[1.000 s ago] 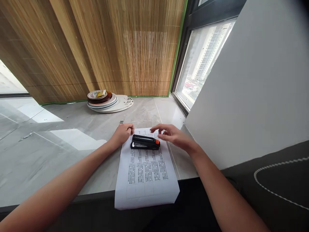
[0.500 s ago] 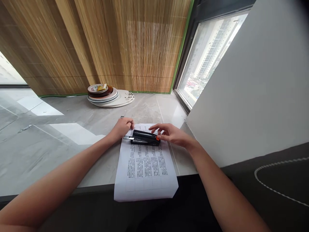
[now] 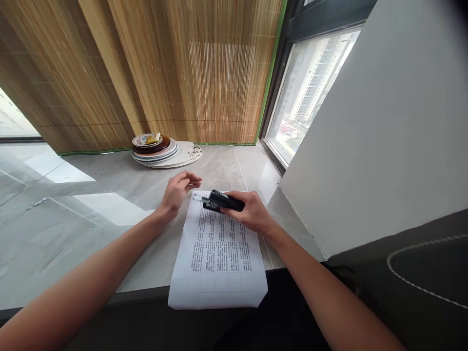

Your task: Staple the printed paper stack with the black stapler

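My right hand [image 3: 252, 209] is wrapped round the back end of a black stapler [image 3: 226, 199], thumb on the near side and fingers over the top. A thin metal piece sticks out of the stapler's front, pointing left; it is slightly blurred. Under it lies a sheet of printed paper [image 3: 219, 248], its lower end hanging over the counter's front edge. Left of the paper's top corner is my left hand [image 3: 178, 191], raised with loosely bent fingers, thumb apart, holding nothing. The stapler's rear end is hidden in my right hand.
On the grey tiled counter [image 3: 120, 263], a stack of plates [image 3: 157, 155] stands at the back before a bamboo blind [image 3: 183, 73]. A white wall [image 3: 365, 136] slants along the right, beside a window [image 3: 310, 92]. A white cord [image 3: 409, 280] hangs at lower right.
My right hand has closed round the stapler, covering its orange part, and tilted it up off the paper. My left hand has loosened from a fist and moved left, away from the paper.
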`<control>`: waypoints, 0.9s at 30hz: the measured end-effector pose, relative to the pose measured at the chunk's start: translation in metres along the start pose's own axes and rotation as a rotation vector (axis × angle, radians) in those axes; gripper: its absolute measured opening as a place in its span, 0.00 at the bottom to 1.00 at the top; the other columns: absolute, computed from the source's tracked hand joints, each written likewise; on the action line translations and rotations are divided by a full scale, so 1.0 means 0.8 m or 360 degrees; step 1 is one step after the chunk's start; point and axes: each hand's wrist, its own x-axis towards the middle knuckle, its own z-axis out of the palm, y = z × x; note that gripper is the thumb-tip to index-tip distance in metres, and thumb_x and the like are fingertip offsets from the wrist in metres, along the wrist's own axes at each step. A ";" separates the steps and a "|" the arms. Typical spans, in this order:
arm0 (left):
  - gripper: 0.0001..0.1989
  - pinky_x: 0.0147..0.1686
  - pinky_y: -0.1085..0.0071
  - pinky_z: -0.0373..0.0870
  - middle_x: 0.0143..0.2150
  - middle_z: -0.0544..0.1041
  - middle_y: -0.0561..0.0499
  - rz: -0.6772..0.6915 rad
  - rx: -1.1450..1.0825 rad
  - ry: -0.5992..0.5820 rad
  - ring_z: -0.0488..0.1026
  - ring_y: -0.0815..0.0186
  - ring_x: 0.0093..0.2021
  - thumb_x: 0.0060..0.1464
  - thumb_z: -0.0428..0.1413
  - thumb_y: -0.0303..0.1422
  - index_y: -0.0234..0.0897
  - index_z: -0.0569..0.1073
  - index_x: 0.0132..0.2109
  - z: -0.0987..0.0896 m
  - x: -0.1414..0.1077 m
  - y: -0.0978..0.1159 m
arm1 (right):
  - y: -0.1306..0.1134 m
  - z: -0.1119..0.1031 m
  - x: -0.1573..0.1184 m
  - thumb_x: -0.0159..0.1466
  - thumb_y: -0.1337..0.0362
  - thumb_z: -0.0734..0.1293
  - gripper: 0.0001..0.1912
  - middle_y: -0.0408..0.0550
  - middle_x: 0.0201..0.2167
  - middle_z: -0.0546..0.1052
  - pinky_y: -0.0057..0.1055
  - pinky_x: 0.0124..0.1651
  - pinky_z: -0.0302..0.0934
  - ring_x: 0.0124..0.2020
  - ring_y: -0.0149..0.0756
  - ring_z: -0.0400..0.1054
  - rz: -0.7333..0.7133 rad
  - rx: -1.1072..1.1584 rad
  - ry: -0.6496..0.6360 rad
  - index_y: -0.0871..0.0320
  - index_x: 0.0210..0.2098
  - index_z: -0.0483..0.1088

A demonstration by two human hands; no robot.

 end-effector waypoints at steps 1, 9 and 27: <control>0.06 0.52 0.62 0.74 0.45 0.82 0.44 -0.0076 -0.0239 -0.0025 0.79 0.59 0.46 0.59 0.55 0.31 0.35 0.76 0.39 0.004 -0.003 0.003 | 0.000 -0.002 0.000 0.66 0.63 0.72 0.14 0.45 0.43 0.84 0.37 0.47 0.72 0.43 0.40 0.78 -0.0058 -0.0092 0.0123 0.53 0.52 0.78; 0.17 0.46 0.62 0.79 0.42 0.81 0.41 -0.0890 -0.0897 -0.0575 0.79 0.59 0.42 0.74 0.48 0.39 0.32 0.77 0.46 0.020 -0.020 0.004 | 0.002 -0.002 0.003 0.72 0.74 0.65 0.21 0.43 0.57 0.80 0.45 0.62 0.66 0.58 0.41 0.71 -0.0857 -0.1163 0.0007 0.48 0.59 0.74; 0.11 0.32 0.76 0.73 0.41 0.77 0.44 -0.0460 -0.0956 -0.0244 0.72 0.70 0.33 0.63 0.51 0.20 0.29 0.76 0.48 0.015 -0.015 0.025 | 0.004 -0.024 -0.005 0.58 0.69 0.74 0.15 0.43 0.39 0.81 0.33 0.45 0.70 0.40 0.36 0.75 0.0153 0.0070 -0.0251 0.55 0.45 0.78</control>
